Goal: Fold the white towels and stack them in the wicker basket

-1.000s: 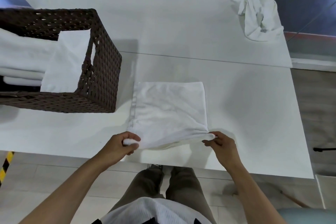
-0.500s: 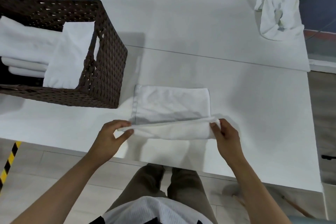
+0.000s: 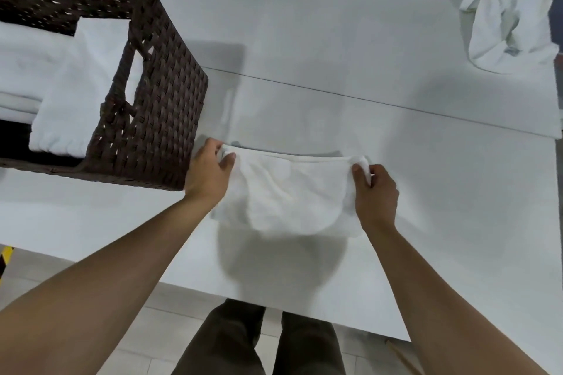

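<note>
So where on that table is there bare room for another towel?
Bare table lies between the wicker basket and the crumpled towel, and right of the right hand. It is crowded where the left hand grips the half-folded towel beside the basket.

White worktop (image 3: 335, 24) — wicker basket (image 3: 161, 94) just beside the left grip (image 3: 210, 173), towel (image 3: 289, 198) between it and the right grip (image 3: 376, 195) — crumpled towel (image 3: 505, 18) well beyond.

One basket (image 3: 158, 119), two towels (image 3: 289, 192) (image 3: 502, 18) outside it
</note>
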{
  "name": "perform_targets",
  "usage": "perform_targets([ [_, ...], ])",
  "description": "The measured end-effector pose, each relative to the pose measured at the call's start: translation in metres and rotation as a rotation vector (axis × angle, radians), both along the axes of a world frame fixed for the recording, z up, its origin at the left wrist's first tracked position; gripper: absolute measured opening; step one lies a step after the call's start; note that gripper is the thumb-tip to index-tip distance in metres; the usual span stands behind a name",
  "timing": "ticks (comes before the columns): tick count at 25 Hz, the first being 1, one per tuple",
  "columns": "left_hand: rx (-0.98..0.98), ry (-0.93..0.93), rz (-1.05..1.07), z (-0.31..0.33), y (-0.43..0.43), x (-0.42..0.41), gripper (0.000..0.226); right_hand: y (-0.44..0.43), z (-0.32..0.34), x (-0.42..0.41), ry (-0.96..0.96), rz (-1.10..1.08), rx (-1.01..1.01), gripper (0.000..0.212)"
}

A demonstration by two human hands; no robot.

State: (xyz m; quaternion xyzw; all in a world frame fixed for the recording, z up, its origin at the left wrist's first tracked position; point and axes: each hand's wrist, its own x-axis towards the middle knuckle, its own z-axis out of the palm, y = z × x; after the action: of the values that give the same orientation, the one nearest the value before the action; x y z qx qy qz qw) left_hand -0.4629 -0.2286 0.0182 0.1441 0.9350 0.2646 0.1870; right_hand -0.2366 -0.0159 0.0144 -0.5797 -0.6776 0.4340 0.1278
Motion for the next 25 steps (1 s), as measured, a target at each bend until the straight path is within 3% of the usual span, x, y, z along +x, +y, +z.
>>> perform_targets([
  [2, -0.101, 0.210, -0.092, -0.008, -0.003, 0.015, 0.036, -0.001, -0.004, -0.007, -0.046, -0.044, 0.002, 0.034],
  [4, -0.174, 0.387, -0.318, -0.013, -0.011, 0.044, 0.042, -0.005, -0.008, -0.011, -0.109, -0.076, 0.042, 0.041],
  [7, -0.226, 0.392, -0.576, -0.024, -0.029, 0.093, 0.051, -0.014, -0.014, -0.008, -0.242, -0.069, 0.016, 0.045],
  [11, -0.355, 0.371, -0.664, -0.044, -0.039, 0.097, 0.070, -0.013, -0.011, -0.003, -0.326, -0.029, -0.213, 0.041],
  [13, -0.393, 0.390, -0.695, -0.043, -0.031, 0.083, 0.075, -0.007, -0.008, -0.003, -0.247, -0.072, -0.365, 0.037],
  [17, -0.407, 0.381, -0.650, -0.029, -0.008, 0.067, 0.081, -0.020, -0.002, 0.010, -0.035, -0.137, -0.467, 0.028],
  [20, -0.238, 0.400, -0.729, -0.015, -0.006, 0.092, 0.093, -0.038, 0.000, 0.020, 0.047, -0.224, -0.551, 0.021],
  [22, -0.167, 0.302, -0.850, -0.009, -0.018, 0.129, 0.103, -0.049, 0.003, 0.026, 0.081, -0.278, -0.605, 0.017],
  [25, -0.268, 0.190, -0.830, -0.014, -0.033, 0.163, 0.116, -0.064, 0.015, 0.032, 0.199, -0.310, -0.705, 0.020],
])
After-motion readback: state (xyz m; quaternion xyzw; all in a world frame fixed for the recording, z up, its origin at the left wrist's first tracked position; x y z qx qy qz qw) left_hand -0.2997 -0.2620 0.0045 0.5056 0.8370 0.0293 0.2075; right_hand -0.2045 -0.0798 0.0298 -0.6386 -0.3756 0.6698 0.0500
